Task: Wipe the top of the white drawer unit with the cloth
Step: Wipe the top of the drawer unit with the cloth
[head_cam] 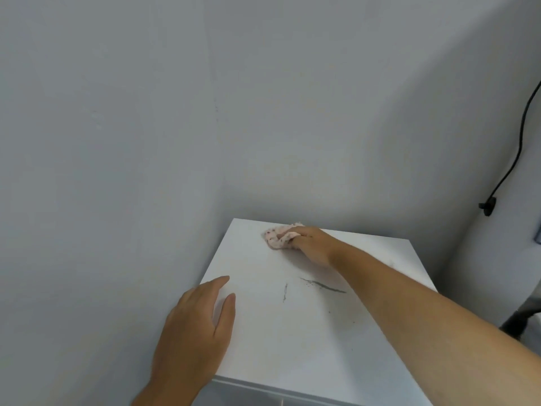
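The white drawer unit (263, 341) stands in a wall corner, its flat top facing me. Two dark grey smudges (322, 285) streak the middle of the top. A crumpled pink cloth with small dark dots (275, 235) lies near the far edge of the top. My right hand (313, 243) is closed on the cloth and presses it onto the surface, my forearm crossing the top from the right. My left hand (196, 329) rests flat on the unit's left edge, fingers together, thumb on the top, holding nothing.
Grey walls close in behind and to the left of the unit. A black cable with a plug (489, 205) hangs on the right wall. A dark object (524, 317) sits low at the right, beside the unit. The front of a drawer (263, 397) shows below the top.
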